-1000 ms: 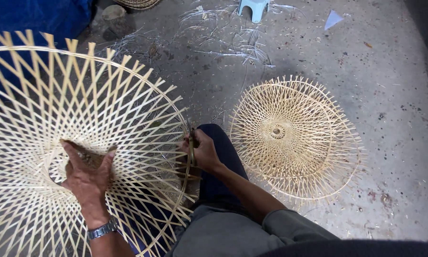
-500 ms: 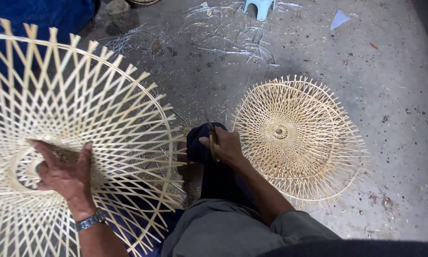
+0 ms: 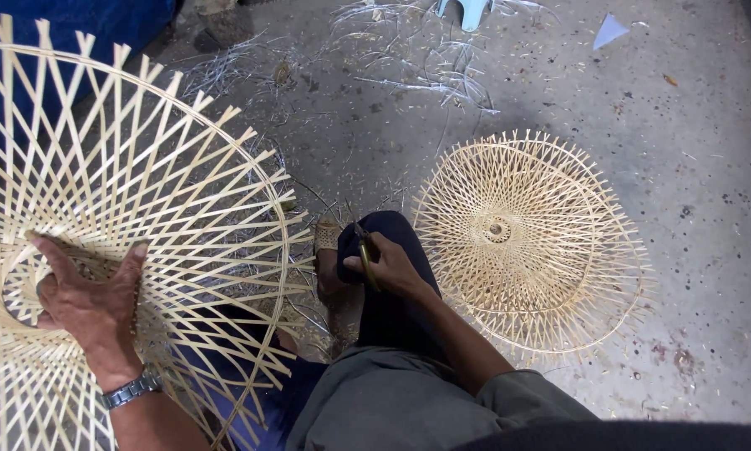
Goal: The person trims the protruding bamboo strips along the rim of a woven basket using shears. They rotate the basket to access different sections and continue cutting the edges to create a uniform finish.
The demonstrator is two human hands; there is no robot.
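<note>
1. While the large bamboo lattice frame [image 3: 142,225] is held tilted over the lap, above the near-left part of the floor [image 3: 710,167], the left hand [image 3: 91,305] is spread flat against the weave beside the open centre ring; nothing is clenched there, only pressed.
2. The right hand [image 3: 388,267] is closed around a small yellow-handled tool [image 3: 365,263], resting on the dark-clothed knee.
3. A smaller woven frame [image 3: 526,238] lies flat on the floor just right of that knee.
4. The large frame is judged light and springy, its thin strips easily cracked or splintered if squeezed.
5. A hold is best taken at the rim hoop or the dense centre ring, where crossings stiffen it; the loose strip ends are sharp and weak.
</note>
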